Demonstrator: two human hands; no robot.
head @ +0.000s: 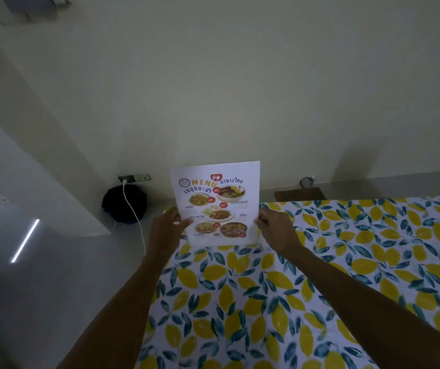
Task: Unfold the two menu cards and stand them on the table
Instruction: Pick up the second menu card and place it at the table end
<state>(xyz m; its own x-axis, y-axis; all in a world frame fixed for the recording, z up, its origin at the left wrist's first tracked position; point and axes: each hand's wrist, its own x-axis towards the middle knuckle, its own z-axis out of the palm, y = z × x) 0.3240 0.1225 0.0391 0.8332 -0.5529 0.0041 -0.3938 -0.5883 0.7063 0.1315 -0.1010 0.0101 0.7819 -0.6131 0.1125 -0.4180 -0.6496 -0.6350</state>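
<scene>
Head view, flat rectangular paper menu card [217,203] upright, left hand [167,225], right hand [274,225] pinching edges

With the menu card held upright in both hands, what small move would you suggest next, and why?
Probably let go gently, one hand at a time. The menu card is upright, its lower edge at the tablecloth, with the left hand and right hand pinching its side edges.

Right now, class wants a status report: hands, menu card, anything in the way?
Left hand and right hand pinch menu card by its side edges. Card upright at far table edge. Nothing blocking; second card unseen.
</scene>
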